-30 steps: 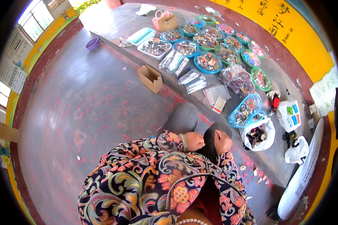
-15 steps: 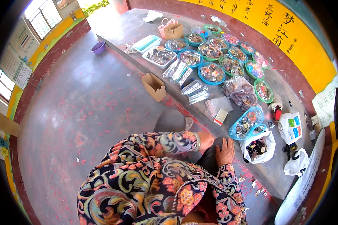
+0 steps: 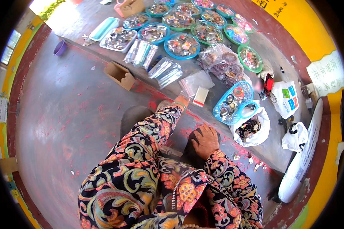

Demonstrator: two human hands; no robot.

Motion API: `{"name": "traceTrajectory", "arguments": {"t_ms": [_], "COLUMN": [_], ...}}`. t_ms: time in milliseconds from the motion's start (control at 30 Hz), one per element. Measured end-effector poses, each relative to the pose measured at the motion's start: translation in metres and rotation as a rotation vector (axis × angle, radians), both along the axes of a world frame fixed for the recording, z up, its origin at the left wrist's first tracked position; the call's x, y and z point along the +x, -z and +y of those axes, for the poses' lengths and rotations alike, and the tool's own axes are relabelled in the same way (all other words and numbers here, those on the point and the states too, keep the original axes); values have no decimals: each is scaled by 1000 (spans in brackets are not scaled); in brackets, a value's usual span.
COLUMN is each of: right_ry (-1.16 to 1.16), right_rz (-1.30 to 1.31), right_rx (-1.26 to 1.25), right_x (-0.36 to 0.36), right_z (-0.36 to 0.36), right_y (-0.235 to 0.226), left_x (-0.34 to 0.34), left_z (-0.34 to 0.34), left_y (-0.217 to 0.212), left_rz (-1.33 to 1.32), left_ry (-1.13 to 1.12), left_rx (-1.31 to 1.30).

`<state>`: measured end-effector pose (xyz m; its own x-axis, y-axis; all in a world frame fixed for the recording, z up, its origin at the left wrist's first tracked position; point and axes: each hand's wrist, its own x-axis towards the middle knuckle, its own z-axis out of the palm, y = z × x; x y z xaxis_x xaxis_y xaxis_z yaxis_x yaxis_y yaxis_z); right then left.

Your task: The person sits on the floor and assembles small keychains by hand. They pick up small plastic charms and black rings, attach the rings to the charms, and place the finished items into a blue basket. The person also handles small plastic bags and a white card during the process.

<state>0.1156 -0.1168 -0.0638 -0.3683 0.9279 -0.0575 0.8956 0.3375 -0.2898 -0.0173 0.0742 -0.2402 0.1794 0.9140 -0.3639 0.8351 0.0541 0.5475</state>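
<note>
White flat box (image 3: 200, 96) beside left hand (image 3: 180, 101)

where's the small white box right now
In the head view the small white box lies on the grey ledge, just right of the left hand, with a clear plastic bag behind it and the blue basket to its right.

Ahead of the left hand (image 3: 180, 101) lie clear plastic bags (image 3: 197, 81) and a small white box (image 3: 200, 96), just beside it. To its right a blue basket (image 3: 233, 102) blocks the ledge; to its left, bare grey floor (image 3: 65, 110) up to a cardboard box (image 3: 120, 75).
</note>
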Motion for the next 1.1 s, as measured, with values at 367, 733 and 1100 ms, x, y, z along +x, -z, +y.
{"name": "traceTrajectory", "arguments": {"t_ms": [367,733,1100], "right_ry": [62,68,87], "right_rz": [98,126,131], "right_rx": [2,7,68], "right_x": [18,16,18], "right_z": [4,4,-6], "right_y": [-11,-13,-9], "left_x": [83,95,90], "left_z": [11,23,39], "left_y": [-12,21,-80], "left_rz": [136,-5,-1273], "left_ry": [-265,-368,-661], "left_rx": [5,11,-451]}}
